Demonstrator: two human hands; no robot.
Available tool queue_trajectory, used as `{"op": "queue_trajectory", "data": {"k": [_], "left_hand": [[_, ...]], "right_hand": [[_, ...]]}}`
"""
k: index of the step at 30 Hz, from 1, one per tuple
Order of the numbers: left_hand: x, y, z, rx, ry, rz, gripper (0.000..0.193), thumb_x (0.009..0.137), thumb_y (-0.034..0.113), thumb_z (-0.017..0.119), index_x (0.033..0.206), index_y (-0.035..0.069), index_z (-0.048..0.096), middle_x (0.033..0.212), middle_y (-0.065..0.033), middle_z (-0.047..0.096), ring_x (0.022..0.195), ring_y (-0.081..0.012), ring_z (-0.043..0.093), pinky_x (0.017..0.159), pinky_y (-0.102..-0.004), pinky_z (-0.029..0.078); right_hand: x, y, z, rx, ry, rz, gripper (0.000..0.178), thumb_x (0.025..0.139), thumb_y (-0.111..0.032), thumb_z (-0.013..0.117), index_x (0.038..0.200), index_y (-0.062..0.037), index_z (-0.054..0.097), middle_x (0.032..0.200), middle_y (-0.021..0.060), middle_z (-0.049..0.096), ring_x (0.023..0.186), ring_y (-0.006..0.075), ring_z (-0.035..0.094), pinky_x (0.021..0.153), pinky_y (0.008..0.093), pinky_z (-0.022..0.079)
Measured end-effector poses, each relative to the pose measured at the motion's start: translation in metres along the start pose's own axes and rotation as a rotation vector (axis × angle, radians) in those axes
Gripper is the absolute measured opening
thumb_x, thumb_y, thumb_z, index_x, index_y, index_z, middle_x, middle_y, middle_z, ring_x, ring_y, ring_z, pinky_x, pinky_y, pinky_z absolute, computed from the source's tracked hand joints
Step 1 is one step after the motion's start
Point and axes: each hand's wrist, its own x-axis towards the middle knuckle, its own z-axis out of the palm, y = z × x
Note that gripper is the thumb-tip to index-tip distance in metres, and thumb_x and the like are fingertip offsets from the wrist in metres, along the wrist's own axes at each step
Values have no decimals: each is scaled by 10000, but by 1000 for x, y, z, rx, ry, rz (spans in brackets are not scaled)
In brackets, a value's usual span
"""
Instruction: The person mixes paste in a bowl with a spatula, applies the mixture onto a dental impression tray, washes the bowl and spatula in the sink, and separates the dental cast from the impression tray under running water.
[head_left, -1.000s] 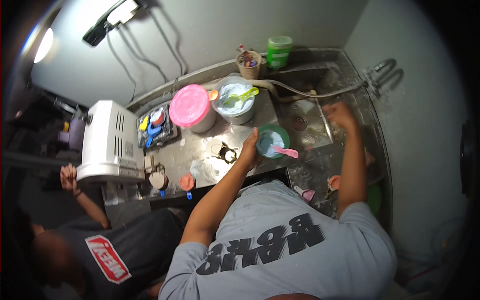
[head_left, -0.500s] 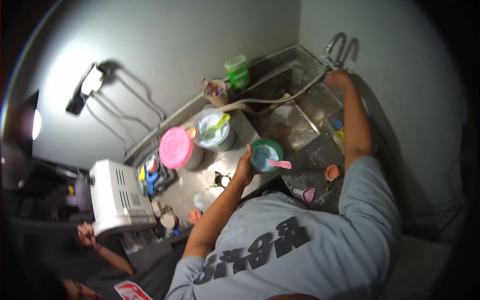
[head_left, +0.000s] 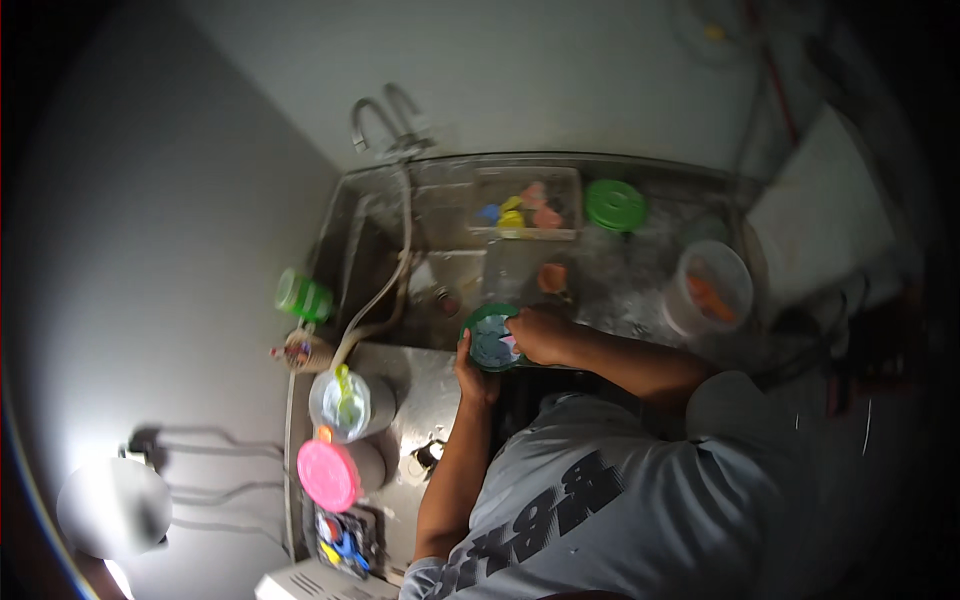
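Observation:
My left hand (head_left: 476,374) is closed around the near left side of a green bowl (head_left: 474,323). A bluish-white paste (head_left: 487,338) lies inside it. From the right, my right hand (head_left: 541,336) reaches over the bowl's rim, fingers closed on a pink spatula (head_left: 508,342). The spatula's end rests in the paste, while its handle is mostly hidden by the fingers. Beyond that hand, an orange-pink lump (head_left: 552,278) sits on the metal counter.
Along the back are a faucet (head_left: 405,145), a clear tray (head_left: 526,235) of coloured pieces and a green lid (head_left: 616,204). A hose (head_left: 402,200) crosses the sink. A tub (head_left: 750,290) stands right; a pink-lidded tub (head_left: 330,475) and open tub (head_left: 368,425) stand left.
My right hand has come from the faucet to the bowl and taken hold of the spatula. The view has turned right, bringing in the tray, lid and right tub; the other person has left it.

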Motion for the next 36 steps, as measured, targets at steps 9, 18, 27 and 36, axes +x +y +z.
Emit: {"op": "queue_trajectory", "data": {"k": [9, 18, 27, 36], "left_hand": [[-5, -97, 61, 192, -327, -230, 558, 981, 529, 383, 1348, 121, 478, 1299, -78, 560, 1173, -267, 551, 938, -518, 453], [-45, -142, 107, 339, -499, -467, 639, 930, 609, 444, 1320, 106, 493, 1288, -96, 551, 1171, -304, 540, 854, -547, 498], [-51, -148, 109, 388, -542, -543, 655, 844, 617, 462, 1306, 157, 514, 1274, -78, 573, 1148, -309, 562, 792, -588, 515], [-50, -159, 99, 356, -546, -573, 642, 843, 598, 480, 1301, 148, 518, 1259, -75, 579, 1117, -324, 575, 798, -604, 508]], "right_hand": [[-147, 26, -25, -144, 394, 360, 110, 703, -103, 672, 797, -62, 709, 835, 159, 680, 789, 311, 686, 679, 424, 540], [-226, 39, 34, -135, 588, 549, 148, 727, -139, 610, 773, -38, 708, 830, 176, 685, 782, 340, 682, 703, 438, 535], [-245, 51, 51, -213, 664, 508, 97, 671, -109, 654, 736, -57, 703, 733, 134, 684, 729, 295, 690, 658, 421, 542], [-255, 54, 21, -215, 679, 538, 95, 683, -117, 651, 736, -53, 698, 790, 155, 689, 755, 328, 685, 665, 426, 536]]}}
